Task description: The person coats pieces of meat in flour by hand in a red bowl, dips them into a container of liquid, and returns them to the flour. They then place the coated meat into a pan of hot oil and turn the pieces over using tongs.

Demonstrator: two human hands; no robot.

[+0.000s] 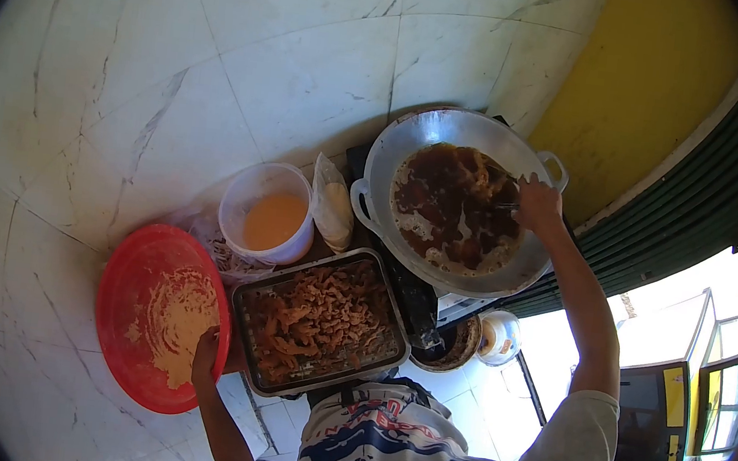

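Note:
My right hand is closed around the handle of a thin metal utensil. The utensil reaches into a wide silver wok of dark, bubbling oil with frying pieces; its far end is hidden. My left hand lies over the near right rim of a red basin, fingers curled at the edge. Pale flour is spread inside the basin. Between my hands sits a rectangular metal tray heaped with brown fried pieces.
Behind the tray stand a white bucket of orange liquid and a plastic bag of pale powder. A dark pot and a clear jar sit below the wok. A tiled wall rises behind; a green shutter is at right.

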